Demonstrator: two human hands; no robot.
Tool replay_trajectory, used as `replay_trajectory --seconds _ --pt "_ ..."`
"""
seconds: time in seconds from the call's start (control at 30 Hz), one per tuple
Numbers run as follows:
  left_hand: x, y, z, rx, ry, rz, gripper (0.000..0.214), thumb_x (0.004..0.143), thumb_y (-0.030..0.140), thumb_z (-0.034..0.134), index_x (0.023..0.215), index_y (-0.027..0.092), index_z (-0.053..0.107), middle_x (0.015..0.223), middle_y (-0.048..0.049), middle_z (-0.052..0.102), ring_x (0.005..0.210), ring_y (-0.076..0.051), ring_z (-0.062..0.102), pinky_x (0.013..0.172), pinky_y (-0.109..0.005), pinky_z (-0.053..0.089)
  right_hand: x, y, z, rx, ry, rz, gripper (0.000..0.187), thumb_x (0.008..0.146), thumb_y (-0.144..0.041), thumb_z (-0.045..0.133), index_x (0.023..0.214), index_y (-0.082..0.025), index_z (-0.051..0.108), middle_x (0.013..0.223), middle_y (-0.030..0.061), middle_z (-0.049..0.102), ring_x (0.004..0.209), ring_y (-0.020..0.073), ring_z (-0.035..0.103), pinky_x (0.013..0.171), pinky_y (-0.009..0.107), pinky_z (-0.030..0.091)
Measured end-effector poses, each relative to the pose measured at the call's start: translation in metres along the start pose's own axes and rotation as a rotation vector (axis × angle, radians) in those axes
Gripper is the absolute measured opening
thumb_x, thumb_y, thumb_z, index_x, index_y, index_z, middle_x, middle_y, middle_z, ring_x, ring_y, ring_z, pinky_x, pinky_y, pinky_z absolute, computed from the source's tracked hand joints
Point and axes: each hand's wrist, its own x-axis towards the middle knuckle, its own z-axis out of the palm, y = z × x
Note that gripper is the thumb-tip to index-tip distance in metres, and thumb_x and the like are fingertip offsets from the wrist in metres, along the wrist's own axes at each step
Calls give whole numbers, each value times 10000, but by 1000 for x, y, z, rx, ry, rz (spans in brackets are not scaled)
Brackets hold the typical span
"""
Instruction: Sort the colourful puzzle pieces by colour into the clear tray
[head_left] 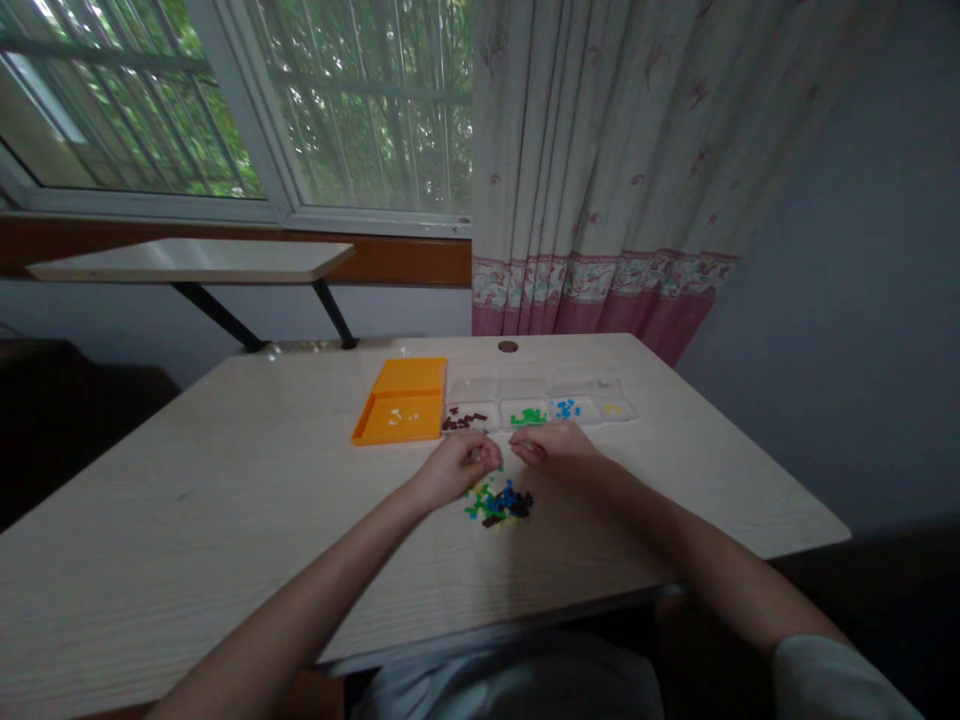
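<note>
A mixed pile of small plastic pieces [499, 503], in blue, green, yellow, dark brown and white, lies on the table near its front. My left hand [457, 467] hovers at the pile's upper left, its fingers curled into a pinch. Across a narrow gap, my right hand [559, 446] is closed too, in front of a clear compartment tray [501, 392]. Whatever either hand holds is too small or hidden to name. Inside the tray's front compartments are brown pieces [463, 420], green pieces [529, 416], blue pieces [568, 408] and yellow pieces [613, 409].
Left of the tray, an orange case [409, 375] lies open with a few white pieces [401, 416] in it. A raised shelf [195, 262] on black legs stands at the back left of the light wooden table [247, 510]. A curtain [592, 200] hangs behind.
</note>
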Motion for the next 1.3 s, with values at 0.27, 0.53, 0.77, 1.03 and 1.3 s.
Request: replay_trajectory --seconds 0.27,0.53,0.77,1.03,1.3 --pt "2 0 6 -352 75 -112 292 722 409 584 715 118 558 543 56 427 461 -49 330 444 -168 235 -1 -20 19 -46 266 -33 142 790 -312 544 825 -232 656 529 -33 613 484 91 525 556 206 328" --pt "2 1 6 -453 148 -70 274 723 363 611 804 150 458 644 32 505 562 -74 462 521 -175 317 -1 -13 23 96 275 -56 207 819 -357 528 919 -229 656 591 -22 636 499 76 529 548 184 357" --pt "1 -2 7 -512 128 -33 304 754 344 588 827 188 338 666 48 505 561 -63 451 529 -167 329 -2 -11 23 279 170 -45 216 828 -335 522 961 -212 639 688 -4 666 547 79 549 540 172 387" --pt "0 0 0 23 75 59 177 799 302 516 820 148 601 740 -29 589 704 -132 524 641 -230 398 1 -6 9 139 377 -33 253 850 -361 477 878 -198 670 544 -16 614 476 77 522 548 175 386" --pt "0 -2 -1 359 -61 154 201 815 280 505 900 203 671 822 -50 628 844 -166 543 775 -261 408 1 1 -15 -6 571 -47 268 860 -346 471 820 -176 674 481 -18 580 441 73 500 546 179 383"
